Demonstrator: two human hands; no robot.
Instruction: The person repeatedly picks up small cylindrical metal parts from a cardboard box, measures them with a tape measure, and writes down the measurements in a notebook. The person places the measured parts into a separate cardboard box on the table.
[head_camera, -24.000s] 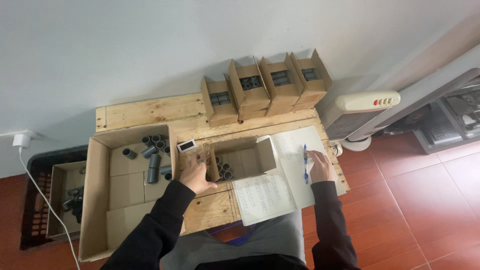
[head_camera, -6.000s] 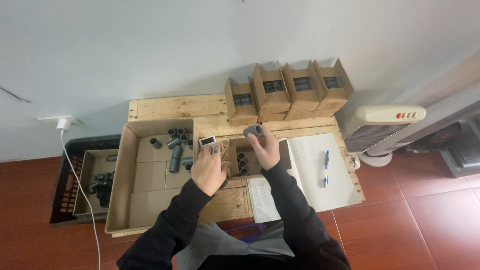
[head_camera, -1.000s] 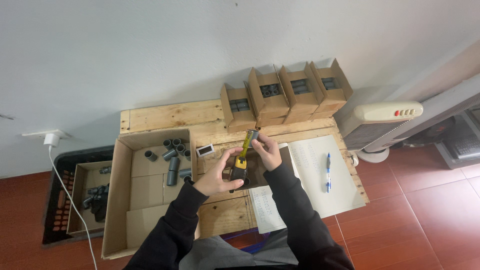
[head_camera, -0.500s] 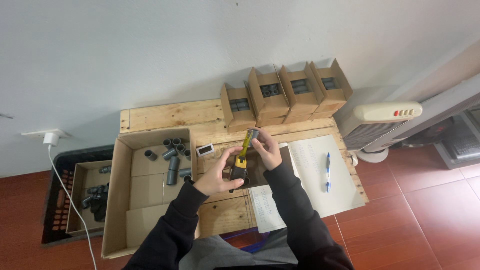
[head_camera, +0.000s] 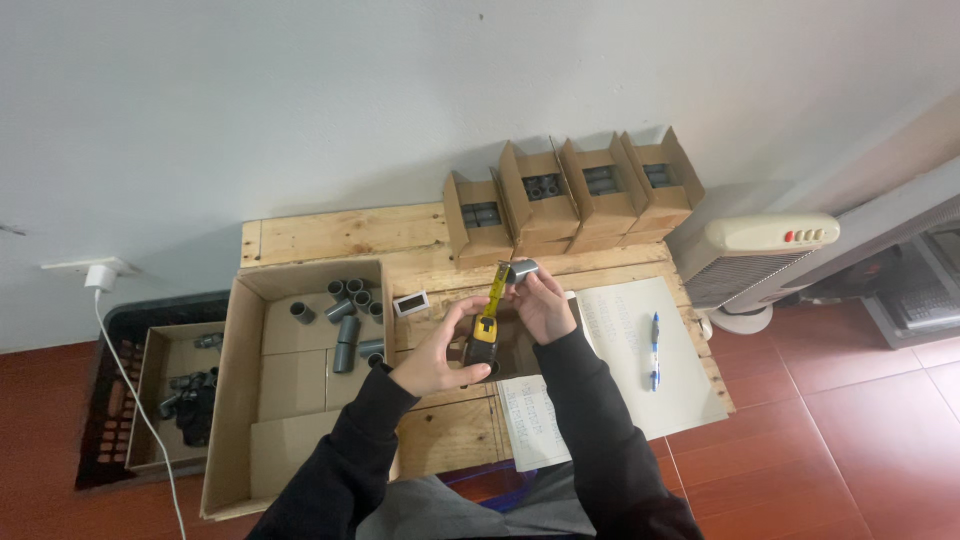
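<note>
Both hands are closed on what they carry: the left hand (head_camera: 432, 355) wraps around a yellow and black tape measure (head_camera: 484, 340), and the right hand (head_camera: 540, 300) pinches a short grey pipe fitting (head_camera: 523, 269) between its fingertips. Seen from the head camera looking down, the hands meet above the middle of a pale wooden pallet table (head_camera: 340, 235) that stands against a plain white wall, on a red tiled floor (head_camera: 860, 420). The tape's yellow blade runs from the case up and slightly right to the fitting, so its long axis points away from the person toward the wall. The fitting is held at the blade's far end with its long axis lying roughly crosswise, left to right, though its exact tilt is hard to tell. Under the hands sits a small open cardboard box, mostly hidden. To the left, a large shallow cardboard box (head_camera: 250, 400) holds several loose grey fittings (head_camera: 345, 320). Just beside it lies a small white digital display (head_camera: 410, 303). Four small open cartons (head_camera: 570, 190) with grey fittings stand in a row along the far edge. To the right, a sheet of paper (head_camera: 690, 385) lies with a blue pen (head_camera: 654, 350) on it. A white fan heater (head_camera: 760, 250) stands on the floor at right, and a black crate (head_camera: 110, 400) with another box at left.
</note>
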